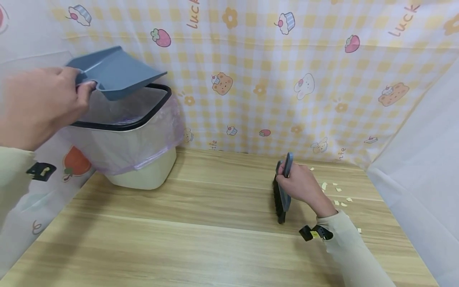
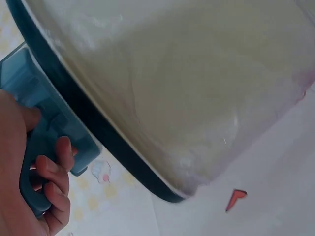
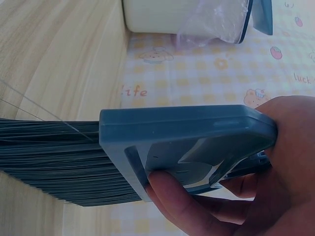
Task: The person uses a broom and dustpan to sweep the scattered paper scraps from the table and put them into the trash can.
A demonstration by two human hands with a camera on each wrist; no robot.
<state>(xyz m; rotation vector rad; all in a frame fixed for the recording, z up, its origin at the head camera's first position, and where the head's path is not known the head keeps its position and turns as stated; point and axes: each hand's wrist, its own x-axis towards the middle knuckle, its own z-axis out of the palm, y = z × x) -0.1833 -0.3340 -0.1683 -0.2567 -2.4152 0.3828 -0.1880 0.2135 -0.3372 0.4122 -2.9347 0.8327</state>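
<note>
A blue-grey dustpan (image 1: pixel 118 73) is tilted over the mouth of a cream trash bin (image 1: pixel 143 177). My left hand (image 1: pixel 50 99) grips its handle, and the left wrist view shows the fingers (image 2: pixel 59 196) curled round it. Inside the bin hangs a clear purple-tinted liner (image 1: pixel 122 151), folded over below the black rim (image 1: pixel 157 107). On the right side of the table, my right hand (image 1: pixel 299 181) holds a blue-grey hand brush (image 1: pixel 285 195) by its handle. Its dark bristles (image 3: pixel 64 162) point down at the wood. Small pale scraps (image 1: pixel 337 202) lie to the right of that hand.
The wood-grain table (image 1: pixel 201 247) runs back to a checked, cartoon-printed curtain (image 1: pixel 251 52). White sheeting (image 1: pixel 426 171) closes off the right side. The bin stands at the table's back left corner.
</note>
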